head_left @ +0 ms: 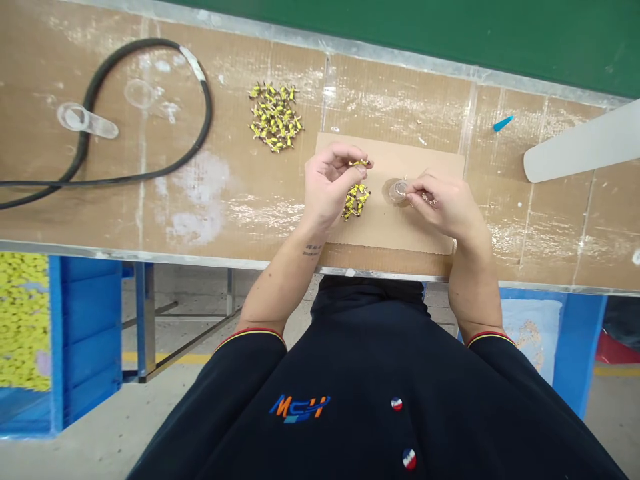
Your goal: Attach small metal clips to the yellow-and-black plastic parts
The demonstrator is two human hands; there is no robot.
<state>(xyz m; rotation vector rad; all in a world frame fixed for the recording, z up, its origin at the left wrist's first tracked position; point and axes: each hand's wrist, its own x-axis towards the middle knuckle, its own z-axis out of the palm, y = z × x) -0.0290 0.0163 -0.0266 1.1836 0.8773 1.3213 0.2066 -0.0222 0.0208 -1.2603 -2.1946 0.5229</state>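
My left hand [325,187] pinches a small yellow-and-dark figure [360,163] between thumb and forefinger, above a cardboard sheet [400,233]. Just below those fingers, a small cluster of similar yellow-and-dark figures [356,203] lies on the sheet. To the right, a small clear round cup [397,191] stands on the cardboard. The fingertips of my right hand [447,200] are pinched together at the cup's right rim. Tiny pale bits [427,198] show among its curled fingers; what the fingertips grip is too small to make out.
A larger pile of yellow-and-dark figures [276,117] lies at the back. A black cable [207,113] loops at left near a clear plastic piece [103,126]. At right are a blue cone-shaped nozzle [503,123] and a white tube [575,147]. Blue crates [87,340] stand below the table.
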